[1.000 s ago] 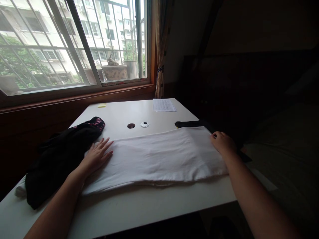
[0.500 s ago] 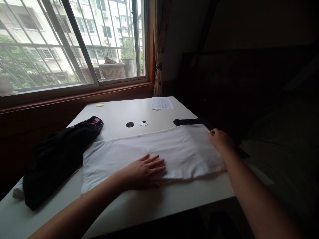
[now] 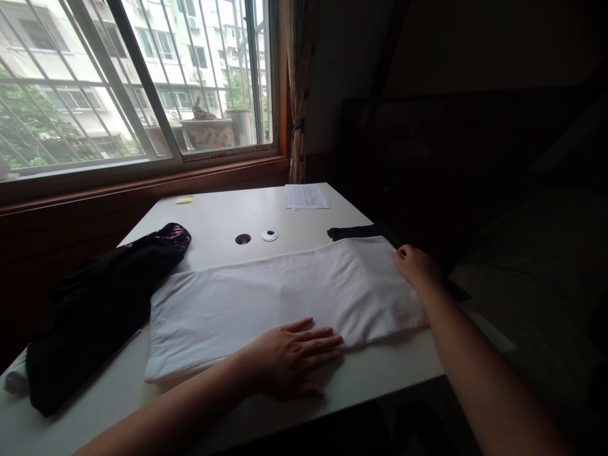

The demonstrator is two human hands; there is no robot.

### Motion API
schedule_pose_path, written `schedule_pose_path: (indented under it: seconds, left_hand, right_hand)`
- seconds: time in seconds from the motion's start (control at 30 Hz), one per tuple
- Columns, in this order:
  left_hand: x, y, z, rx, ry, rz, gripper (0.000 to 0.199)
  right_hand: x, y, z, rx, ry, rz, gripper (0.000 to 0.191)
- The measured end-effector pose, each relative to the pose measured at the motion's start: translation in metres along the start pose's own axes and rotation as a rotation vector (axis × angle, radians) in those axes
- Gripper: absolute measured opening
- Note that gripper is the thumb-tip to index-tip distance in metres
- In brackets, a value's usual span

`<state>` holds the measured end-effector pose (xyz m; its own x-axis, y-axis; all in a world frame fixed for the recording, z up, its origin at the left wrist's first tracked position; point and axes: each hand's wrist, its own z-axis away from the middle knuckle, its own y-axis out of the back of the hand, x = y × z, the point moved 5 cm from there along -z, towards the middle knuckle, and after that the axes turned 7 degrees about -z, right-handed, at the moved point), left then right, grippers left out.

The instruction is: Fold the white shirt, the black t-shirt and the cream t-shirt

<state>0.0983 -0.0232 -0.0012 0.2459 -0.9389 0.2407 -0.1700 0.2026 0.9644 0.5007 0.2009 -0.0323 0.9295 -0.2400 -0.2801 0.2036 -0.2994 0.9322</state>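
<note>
A white folded cloth point(image 3: 270, 288) lies stretched across the white table point(image 3: 218, 218). My left hand point(image 3: 301, 358) rests flat with fingers spread at the cloth's near edge, partly over the bare tabletop. At the cloth's far right corner, my right hand point(image 3: 415, 263) has its fingers pinched on the white fabric. Left of the white cloth is a crumpled black garment point(image 3: 95, 310) with pink lettering. A dark cloth item point(image 3: 354, 232) shows behind the white cloth's right end.
Printed papers point(image 3: 306, 196) lie at the table's back edge, and a yellow note point(image 3: 184, 199) at the back left. A round hole point(image 3: 243, 239) and a white ring-shaped cap point(image 3: 270, 235) are mid-table. Beyond stand a barred window and a curtain point(image 3: 297, 126).
My left hand has slid toward the near edge and slightly right, off the middle of the white cloth. The right hand keeps its hold at the corner. The view has shifted slightly.
</note>
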Motion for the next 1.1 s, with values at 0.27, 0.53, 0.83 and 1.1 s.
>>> schedule_pose_path:
  seconds: [0.27, 0.53, 0.83, 1.1]
  left_hand:
    - [0.004, 0.003, 0.003, 0.017, -0.005, 0.014, 0.065]
    - [0.000, 0.019, 0.017, 0.019, 0.079, 0.116, 0.070]
    - [-0.109, 0.015, 0.089, -0.054, 0.700, -0.165, 0.067]
    - [-0.159, 0.032, 0.174, -0.109, 1.094, -0.155, 0.080]
  right_hand:
    - [-0.002, 0.003, 0.002, -0.004, 0.002, 0.012, 0.036]
    - [0.001, 0.001, 0.000, -0.023, -0.020, 0.008, 0.038]
    - [0.005, -0.002, -0.004, -0.066, -0.056, -0.001, 0.042]
    - [0.006, -0.002, -0.007, -0.110, -0.065, -0.012, 0.039]
